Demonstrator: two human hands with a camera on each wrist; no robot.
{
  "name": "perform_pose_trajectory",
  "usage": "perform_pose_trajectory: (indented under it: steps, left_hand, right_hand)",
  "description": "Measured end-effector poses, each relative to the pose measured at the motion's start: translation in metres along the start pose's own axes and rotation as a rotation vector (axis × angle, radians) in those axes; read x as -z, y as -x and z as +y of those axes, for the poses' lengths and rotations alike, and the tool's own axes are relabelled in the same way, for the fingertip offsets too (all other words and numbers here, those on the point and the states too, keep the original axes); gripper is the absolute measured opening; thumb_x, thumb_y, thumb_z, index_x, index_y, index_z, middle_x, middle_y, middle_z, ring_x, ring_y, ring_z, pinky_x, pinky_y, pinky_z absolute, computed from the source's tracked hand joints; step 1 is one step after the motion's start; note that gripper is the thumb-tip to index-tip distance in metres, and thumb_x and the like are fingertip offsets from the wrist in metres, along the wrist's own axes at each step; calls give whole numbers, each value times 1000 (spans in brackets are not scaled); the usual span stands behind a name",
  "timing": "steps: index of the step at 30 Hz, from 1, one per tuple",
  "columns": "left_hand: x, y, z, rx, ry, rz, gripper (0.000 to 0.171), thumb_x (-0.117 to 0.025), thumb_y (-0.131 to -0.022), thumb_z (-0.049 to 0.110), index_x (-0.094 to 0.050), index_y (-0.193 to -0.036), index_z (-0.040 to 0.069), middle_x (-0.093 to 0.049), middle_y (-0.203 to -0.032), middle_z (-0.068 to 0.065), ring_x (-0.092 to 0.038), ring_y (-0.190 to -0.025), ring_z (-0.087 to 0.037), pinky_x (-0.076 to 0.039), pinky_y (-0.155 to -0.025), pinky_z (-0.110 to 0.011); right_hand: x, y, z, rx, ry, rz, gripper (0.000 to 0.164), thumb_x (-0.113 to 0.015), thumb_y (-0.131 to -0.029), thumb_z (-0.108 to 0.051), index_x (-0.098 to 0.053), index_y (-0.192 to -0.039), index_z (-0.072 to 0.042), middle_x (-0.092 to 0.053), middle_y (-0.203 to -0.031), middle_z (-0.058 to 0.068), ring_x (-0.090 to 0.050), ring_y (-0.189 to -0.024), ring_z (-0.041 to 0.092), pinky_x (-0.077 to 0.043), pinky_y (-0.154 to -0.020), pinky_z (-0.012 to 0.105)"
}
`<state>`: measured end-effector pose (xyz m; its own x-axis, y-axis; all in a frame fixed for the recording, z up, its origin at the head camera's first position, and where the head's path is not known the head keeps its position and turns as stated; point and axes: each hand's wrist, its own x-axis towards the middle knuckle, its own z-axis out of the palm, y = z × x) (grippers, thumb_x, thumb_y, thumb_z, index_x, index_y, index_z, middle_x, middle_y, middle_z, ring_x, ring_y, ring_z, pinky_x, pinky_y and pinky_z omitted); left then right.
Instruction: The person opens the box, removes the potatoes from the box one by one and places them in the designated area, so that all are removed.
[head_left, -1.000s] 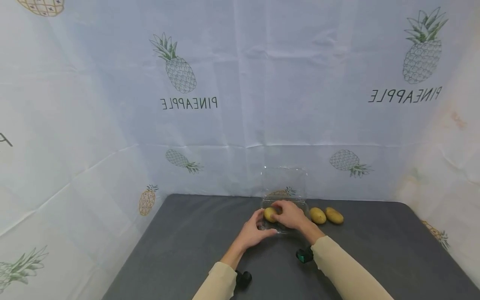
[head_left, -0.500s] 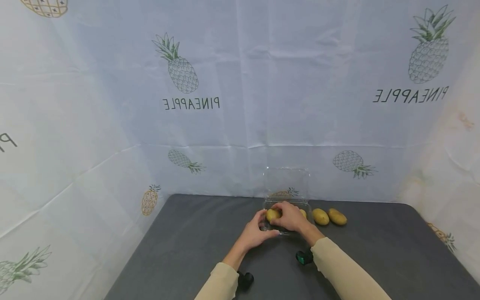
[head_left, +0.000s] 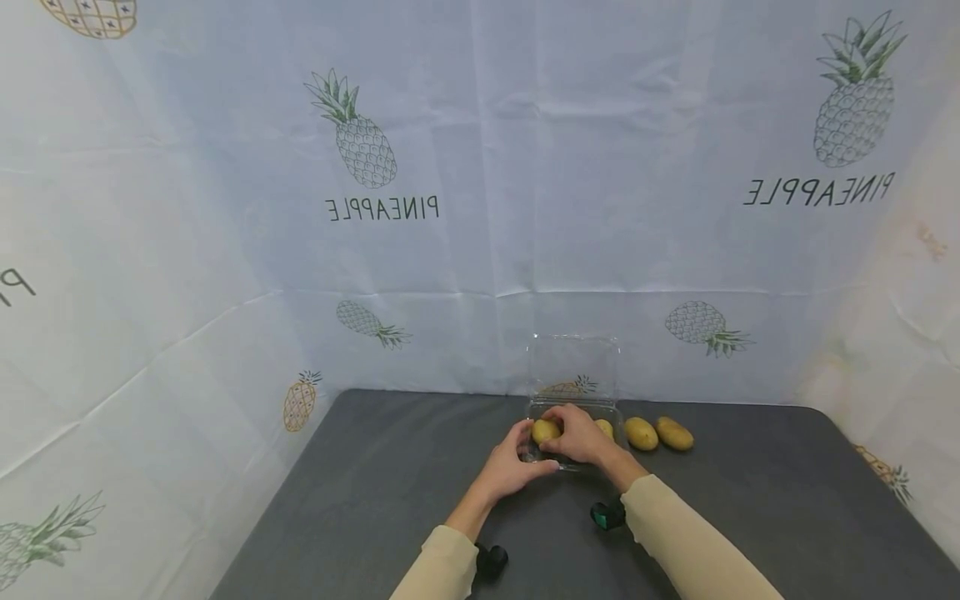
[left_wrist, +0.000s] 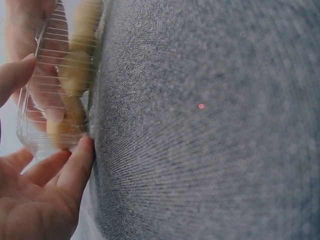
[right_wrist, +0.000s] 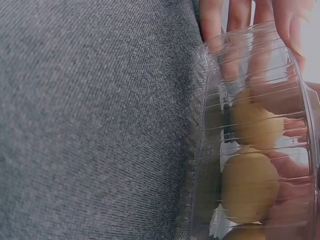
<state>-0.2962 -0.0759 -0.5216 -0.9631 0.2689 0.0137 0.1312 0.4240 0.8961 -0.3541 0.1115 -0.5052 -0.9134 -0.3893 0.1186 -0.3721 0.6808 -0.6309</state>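
Note:
A clear plastic clamshell container (head_left: 621,421) stands at the table's far edge with its lid (head_left: 573,360) raised. My left hand (head_left: 506,467) holds its left end, thumb at the near rim and fingers along the side wall. Inside, my right hand (head_left: 576,433) grips a yellow potato (head_left: 544,431) at the left end, its fingertips reaching down around it. Another potato (head_left: 604,427) shows at the container's right side, partly covered by that hand. Through the ribbed wall the right wrist view shows the gripped potato (right_wrist: 257,120) and a middle potato (right_wrist: 249,187) in a row.
Two more potatoes, one nearer (head_left: 641,433) and one farther right (head_left: 674,433), lie on the dark grey table (head_left: 390,500) right of the container. A pineapple-print curtain (head_left: 480,250) hangs directly behind the table and along both sides.
My right hand has shifted slightly left inside the container, uncovering the potato at its right side. The left hand stays on the container. The head view has turned slightly.

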Motion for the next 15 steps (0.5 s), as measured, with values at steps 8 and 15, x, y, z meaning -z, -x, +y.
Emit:
perform_pose_trajectory:
  steps: [8, 15]
  left_hand:
    - [0, 0, 0, 1, 3, 1, 85, -80, -89, 39, -36, -157, 13, -49, -153, -11, -54, -130, -32, -50, -100, -51]
    - [0, -1, -1, -5, 0, 4, 86, -81, -88, 39, -36, -157, 13, -49, -152, -14, -54, -130, -33, -51, -99, -51]
  right_hand:
    - [3, 2, -4, 5, -9, 15, 42, -86, -81, -19, -71, -118, -5, -63, -101, 3, -60, -90, 18, -54, -82, 43]
    - [12, 8, -9, 16, -72, 21, 45, -85, -82, -19, -71, -122, -6, -62, -104, 4, -60, -92, 20, -54, -82, 44]
